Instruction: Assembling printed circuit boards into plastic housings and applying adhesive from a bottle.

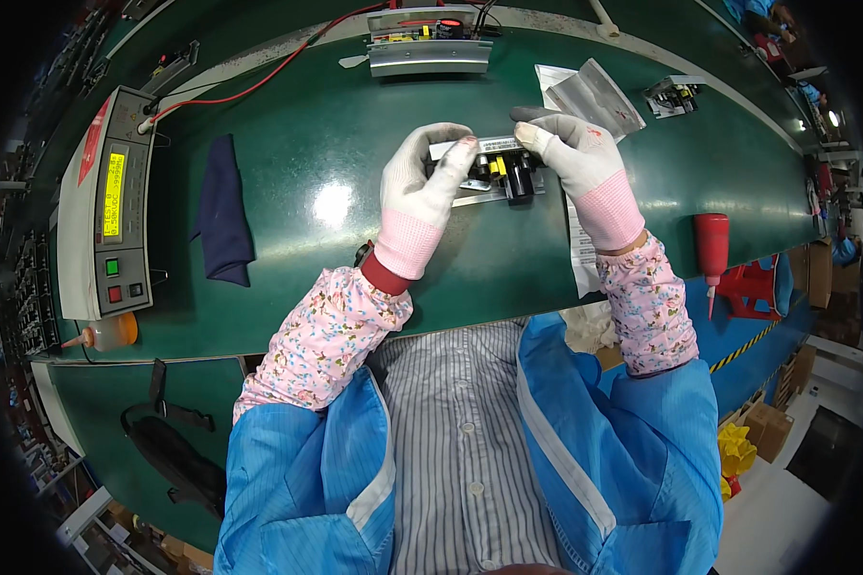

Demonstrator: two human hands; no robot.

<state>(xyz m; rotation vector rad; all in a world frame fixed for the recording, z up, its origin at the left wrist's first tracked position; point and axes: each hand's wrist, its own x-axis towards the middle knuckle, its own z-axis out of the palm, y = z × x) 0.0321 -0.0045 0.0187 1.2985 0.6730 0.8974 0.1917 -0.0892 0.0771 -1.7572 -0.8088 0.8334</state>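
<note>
Both my gloved hands hold an open-frame power supply unit (pixel 519 180) above the green bench, in front of my chest. It has a metal frame with a printed white label strip along the top, black cylindrical parts and a yellow part. My left hand (pixel 426 182) closes on its left end, thumb across the label strip. At the right end, my right hand (pixel 583 165) pinches the upper edge between thumb and fingers. The gloves are white with pink cuffs and grey fingertips. Behind the gloves, parts of the unit and some fingers are hidden.
An electrical tester (pixel 123 206) with a lit yellow screen stands left, its red cable running to the back. Beside it lies a dark blue cloth (pixel 224 213). A similar unit (pixel 430 59) sits at the back. Right are a bent metal cover (pixel 599 98), a small board (pixel 674 96) and a red bottle (pixel 711 240).
</note>
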